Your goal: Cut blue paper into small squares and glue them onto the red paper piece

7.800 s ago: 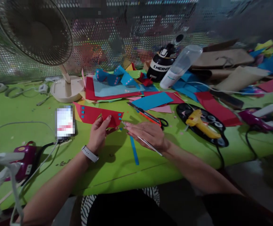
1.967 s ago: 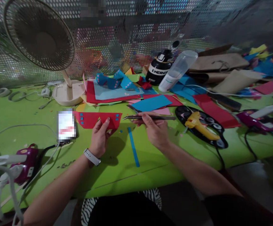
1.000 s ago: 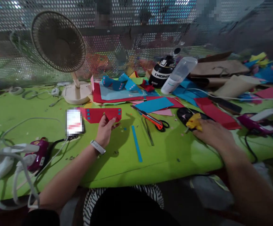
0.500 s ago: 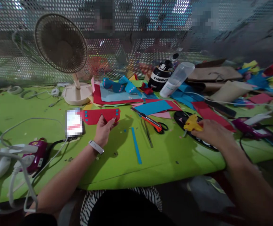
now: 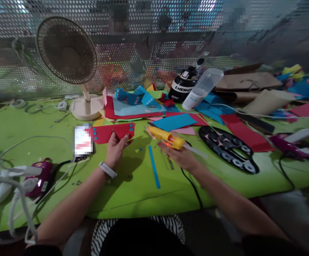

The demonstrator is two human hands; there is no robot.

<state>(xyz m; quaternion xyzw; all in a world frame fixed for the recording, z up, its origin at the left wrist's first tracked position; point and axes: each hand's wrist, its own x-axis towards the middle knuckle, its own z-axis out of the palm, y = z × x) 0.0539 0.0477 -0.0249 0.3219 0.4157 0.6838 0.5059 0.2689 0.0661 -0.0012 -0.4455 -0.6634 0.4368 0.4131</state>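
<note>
Between the thumb and fingers of my left hand (image 5: pixel 116 147) is a red paper piece (image 5: pixel 103 133) with small blue squares stuck near both ends. My right hand (image 5: pixel 179 154) grips a yellow hot glue gun (image 5: pixel 167 137); a clear glue stick juts from its back and its nozzle points left toward the red piece, apart from it. A narrow blue paper strip (image 5: pixel 153 167) lies on the green table between my hands. Tweezers (image 5: pixel 170 163) lie partly hidden under my right hand. The glue gun and hand cover most of the cutter and scissors.
A black paint palette (image 5: pixel 226 149) lies to the right, by a red paper sheet (image 5: pixel 246 133). Behind are paper sheets (image 5: pixel 174 122), a black bottle (image 5: pixel 183 85), a clear bottle (image 5: pixel 203 89) and a fan (image 5: pixel 86 106). A lit phone (image 5: pixel 83 140) and purple power strip (image 5: pixel 38 177) are left.
My right hand has moved left from over the palette, bringing the glue gun to the middle and uncovering the palette. My left hand still holds the red paper in nearly the same place.
</note>
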